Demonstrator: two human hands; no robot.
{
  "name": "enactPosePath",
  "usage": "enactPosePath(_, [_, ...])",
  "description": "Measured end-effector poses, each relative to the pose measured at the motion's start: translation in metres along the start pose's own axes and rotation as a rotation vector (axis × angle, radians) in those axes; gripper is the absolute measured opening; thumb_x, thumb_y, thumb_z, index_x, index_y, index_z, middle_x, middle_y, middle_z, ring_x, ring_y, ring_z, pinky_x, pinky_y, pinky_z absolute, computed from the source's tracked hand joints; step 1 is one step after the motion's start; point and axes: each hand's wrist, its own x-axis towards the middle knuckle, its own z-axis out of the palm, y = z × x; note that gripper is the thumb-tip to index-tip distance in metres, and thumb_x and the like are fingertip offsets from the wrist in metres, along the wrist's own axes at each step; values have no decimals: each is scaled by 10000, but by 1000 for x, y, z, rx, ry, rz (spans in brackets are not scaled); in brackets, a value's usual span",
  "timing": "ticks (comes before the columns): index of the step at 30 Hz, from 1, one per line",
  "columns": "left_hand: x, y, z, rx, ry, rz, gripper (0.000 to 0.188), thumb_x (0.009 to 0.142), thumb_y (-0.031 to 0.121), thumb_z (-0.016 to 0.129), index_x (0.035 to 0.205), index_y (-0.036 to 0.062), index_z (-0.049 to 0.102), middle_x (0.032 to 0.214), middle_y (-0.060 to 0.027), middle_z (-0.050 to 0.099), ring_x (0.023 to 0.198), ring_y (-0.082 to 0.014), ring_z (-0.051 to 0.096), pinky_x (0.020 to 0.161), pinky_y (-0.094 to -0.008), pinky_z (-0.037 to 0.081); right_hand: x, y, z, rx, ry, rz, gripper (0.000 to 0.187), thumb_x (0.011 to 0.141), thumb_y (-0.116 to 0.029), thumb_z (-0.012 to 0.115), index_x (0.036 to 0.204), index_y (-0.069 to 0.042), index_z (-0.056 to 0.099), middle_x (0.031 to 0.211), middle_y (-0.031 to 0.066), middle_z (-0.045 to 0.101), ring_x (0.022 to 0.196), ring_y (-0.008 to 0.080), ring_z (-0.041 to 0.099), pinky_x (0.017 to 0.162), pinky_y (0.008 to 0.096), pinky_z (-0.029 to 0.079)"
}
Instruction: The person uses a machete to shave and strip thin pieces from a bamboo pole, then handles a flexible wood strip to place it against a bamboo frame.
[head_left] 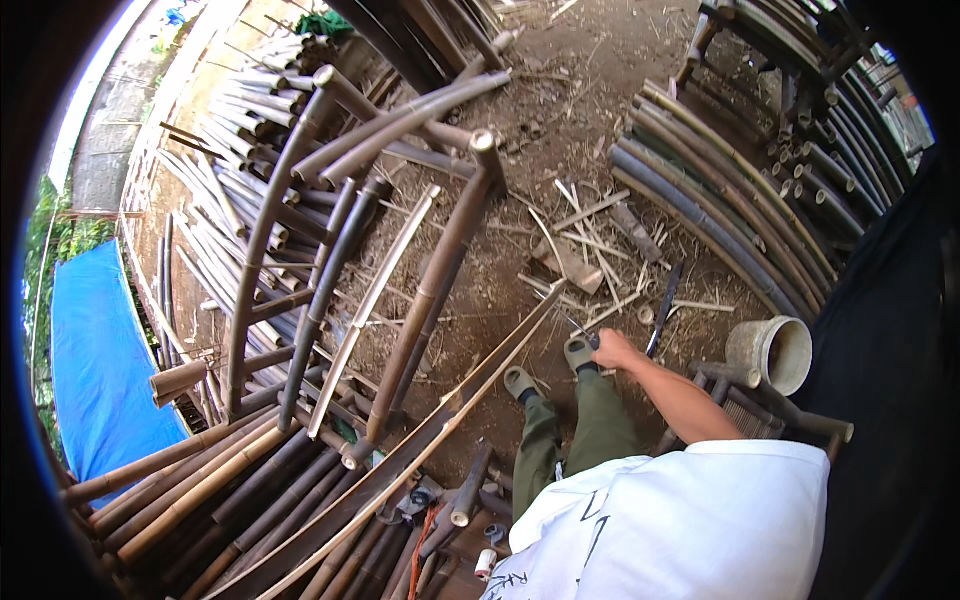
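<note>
My right hand (615, 350) is closed around the handle of what looks like a thin-bladed knife (576, 324). Its tip points at the far end of a long split bamboo pole (450, 405). That pole slants from the lower left up to the middle, its hollow dark inner side showing. Just beyond its end, pale bamboo strips and offcuts (580, 262) litter the dirt. A long dark blade (665, 308) lies on the ground to the right of the hand. My left hand is not in view.
A bamboo frame (440, 265) stands at left centre, with a pale split strip (370, 285) beside it. Piles of poles (720, 190) lie right, left and lower left. A whitish bucket (785, 355) rests near a low bamboo seat (740, 400). Blue tarp (100, 350) is far left.
</note>
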Motion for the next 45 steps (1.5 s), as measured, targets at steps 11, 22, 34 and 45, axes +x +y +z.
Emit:
enactPosePath(11, [16, 39, 50, 152, 128, 31, 376, 970, 115, 530, 1344, 83, 529, 1020, -67, 648, 828, -211, 623, 715, -298, 511, -129, 29, -63, 847, -325, 324, 131, 848, -129, 625, 799, -15, 582, 635, 110, 590, 514, 225, 581, 471, 396, 523])
enactPosePath(22, [23, 10, 263, 400, -867, -188, 225, 931, 231, 640, 959, 11, 678, 790, -112, 662, 683, -186, 635, 649, -316, 513, -304, -289, 11, 956, -476, -1135, 730, 774, -142, 634, 1426, 60, 375, 1366, 242, 524, 1376, 305, 422, 1182, 405, 263])
enactPosePath(34, [94, -152, 202, 723, -892, -72, 440, 984, 324, 528, 644, 62, 625, 466, -7, 470, 384, -85, 371, 403, -296, 344, -227, -332, 84, 1295, -230, -1018, 348, 821, -90, 595, 1142, -7, 490, 964, 87, 564, 907, 203, 599, 1080, 465, 392])
enactPosePath(45, [53, -413, 226, 582, -1127, -198, 344, 881, 403, 625, 959, 87, 736, 782, -157, 704, 725, -291, 681, 704, -409, 529, -249, -234, 42, 1553, 398, -897, 302, 849, -135, 560, 1136, -71, 491, 962, 52, 542, 903, 182, 549, 1063, 400, 408])
